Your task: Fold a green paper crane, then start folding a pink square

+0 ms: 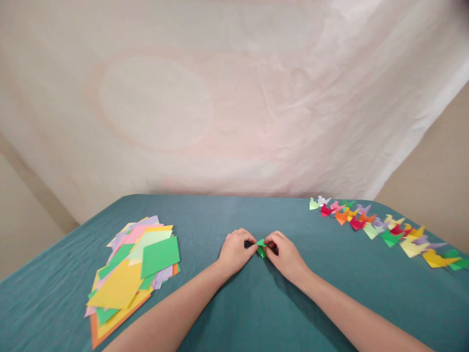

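Note:
A small folded piece of green paper is held just above the middle of the table, between both hands. My left hand pinches its left side with thumb and fingertips. On the opposite side, my right hand grips the paper in a similar pinch. The fingertips cover part of the paper, so its full folded shape is hidden.
A teal cloth covers the table. To the left lies a loose pile of coloured paper sheets. Rows of folded paper birds in several colours stand at the right. Behind the table hangs a pale cloth.

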Tool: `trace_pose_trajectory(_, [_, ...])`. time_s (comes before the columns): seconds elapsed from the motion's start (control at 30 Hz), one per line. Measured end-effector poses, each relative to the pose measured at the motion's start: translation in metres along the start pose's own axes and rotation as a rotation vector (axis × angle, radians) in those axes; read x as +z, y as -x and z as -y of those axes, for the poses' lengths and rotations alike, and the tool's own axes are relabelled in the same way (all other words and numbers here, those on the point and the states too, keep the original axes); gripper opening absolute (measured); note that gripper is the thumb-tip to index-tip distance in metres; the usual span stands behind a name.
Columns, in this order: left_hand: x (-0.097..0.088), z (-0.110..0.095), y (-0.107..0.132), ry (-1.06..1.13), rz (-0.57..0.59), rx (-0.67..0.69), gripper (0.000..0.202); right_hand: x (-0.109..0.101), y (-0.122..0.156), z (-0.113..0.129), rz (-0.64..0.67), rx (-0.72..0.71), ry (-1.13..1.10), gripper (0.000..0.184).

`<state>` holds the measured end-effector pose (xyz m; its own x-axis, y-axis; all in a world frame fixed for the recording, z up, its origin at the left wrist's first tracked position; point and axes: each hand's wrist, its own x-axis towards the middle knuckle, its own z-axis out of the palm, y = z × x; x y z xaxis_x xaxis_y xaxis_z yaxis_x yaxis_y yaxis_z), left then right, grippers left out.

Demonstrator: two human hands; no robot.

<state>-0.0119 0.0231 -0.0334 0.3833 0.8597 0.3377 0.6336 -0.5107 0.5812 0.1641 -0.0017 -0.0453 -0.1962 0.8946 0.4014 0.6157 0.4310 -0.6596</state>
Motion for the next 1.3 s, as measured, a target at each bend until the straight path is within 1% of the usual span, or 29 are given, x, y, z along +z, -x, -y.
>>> trace_pose_trajectory(0.17, [0.0,-0.002,0.001,-0.028,0.009,0.013,0.01,0.002,0.0,-0.001,-0.002,-0.085,0.099,0.011])
trace_pose_trajectory(0.33, [-0.002,-0.009,0.002,-0.161,0.001,0.018,0.01,0.003,0.001,0.001,0.005,-0.186,0.245,0.013])
trace_pose_trajectory(0.47, [-0.004,-0.015,0.003,-0.309,0.018,0.047,0.011,0.003,0.002,0.005,0.007,-0.194,0.332,0.014])
trace_pose_trajectory(0.63, [-0.006,-0.021,0.003,-0.482,0.049,0.108,0.013,0.003,0.003,0.007,0.003,-0.195,0.373,0.013])
trace_pose_trajectory(0.83, [-0.008,-0.025,0.003,-0.575,0.057,0.159,0.016,0.004,0.003,0.006,-0.019,-0.205,0.36,0.014])
trace_pose_trajectory(0.97, [-0.009,-0.027,0.003,-0.518,0.047,0.147,0.016,0.003,0.003,0.005,-0.017,-0.179,0.33,0.013])
trace_pose_trajectory(1.13, [-0.009,-0.023,0.004,-0.254,-0.017,-0.005,0.014,0.002,0.002,0.002,-0.024,-0.153,0.262,0.013])
trace_pose_trajectory(1.23, [-0.008,-0.018,0.005,-0.097,-0.014,-0.075,0.017,0.002,0.002,0.0,-0.038,-0.149,0.233,0.013])
trace_pose_trajectory(1.3, [-0.007,-0.014,0.005,-0.039,-0.008,-0.091,0.02,0.002,0.002,0.0,-0.042,-0.149,0.222,0.013])
